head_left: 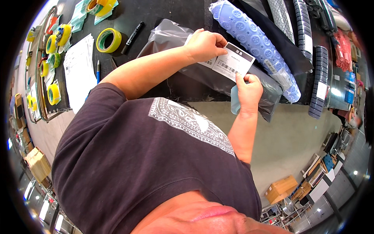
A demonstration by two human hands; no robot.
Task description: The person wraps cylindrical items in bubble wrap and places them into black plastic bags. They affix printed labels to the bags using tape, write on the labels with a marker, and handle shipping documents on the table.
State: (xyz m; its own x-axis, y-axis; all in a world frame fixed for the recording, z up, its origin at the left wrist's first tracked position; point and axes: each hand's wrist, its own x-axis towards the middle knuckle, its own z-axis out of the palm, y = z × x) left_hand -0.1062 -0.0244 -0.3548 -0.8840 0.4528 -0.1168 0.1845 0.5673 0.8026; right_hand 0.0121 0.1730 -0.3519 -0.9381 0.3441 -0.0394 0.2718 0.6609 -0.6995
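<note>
A white barcode label with a dark top band lies slanted over a long package in dark grey plastic. My left hand pinches the label near its upper left corner. Its lower edge is between the fingertips of my right hand. A pale blue slip of paper hangs below the right hand's fingers. Part of another white label shows under my left wrist, on the package. Whether the held label touches the plastic, I cannot tell.
Beyond the package lies a blue patterned roll in clear wrap. Dark striped rolls lie farther right. On the left are yellow tape, a black marker, a blue pen and white papers. A rack holds several tape rolls.
</note>
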